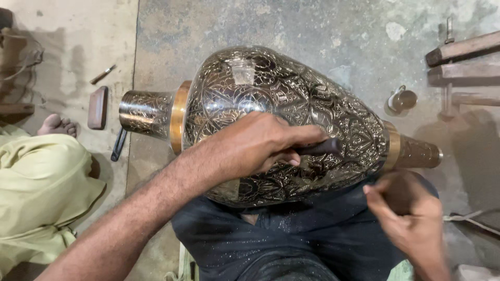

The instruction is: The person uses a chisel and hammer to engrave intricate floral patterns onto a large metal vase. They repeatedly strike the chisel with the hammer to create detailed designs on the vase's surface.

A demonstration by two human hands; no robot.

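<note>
A small metal cup [402, 100] is seen at the upper right, beside wooden beams [461, 49]. At the left, a bare foot [57, 125], a pale green garment [41, 182], a brown block [97, 107] and a slim tool [102, 74] are found on the concrete floor [338, 31].

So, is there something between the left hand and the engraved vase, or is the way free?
Nothing separates them. The left hand rests directly on the engraved metal vase and presses a dark tool against its surface. The right hand is beside the narrow end, blurred.
</note>
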